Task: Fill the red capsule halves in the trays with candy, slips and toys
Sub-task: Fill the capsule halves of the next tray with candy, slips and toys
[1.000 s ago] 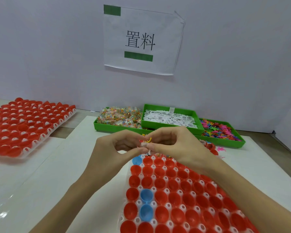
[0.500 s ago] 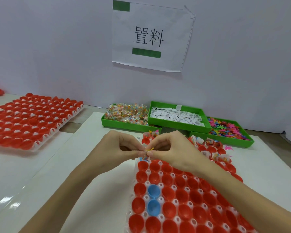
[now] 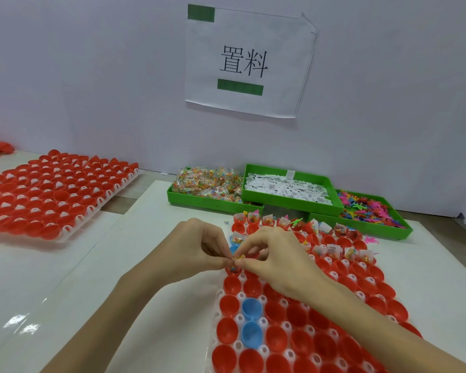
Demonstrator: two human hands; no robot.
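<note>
Near tray (image 3: 253, 297) of red halves (image 3: 229, 305): far rows filled, near rows bare. Left hand (image 3: 197, 249) and right hand (image 3: 275, 257) have dropped lower over a left-column half, fingers (image 3: 228, 262) of both pinching a yellow toy (image 3: 238, 257). Likely seating it next.
</note>
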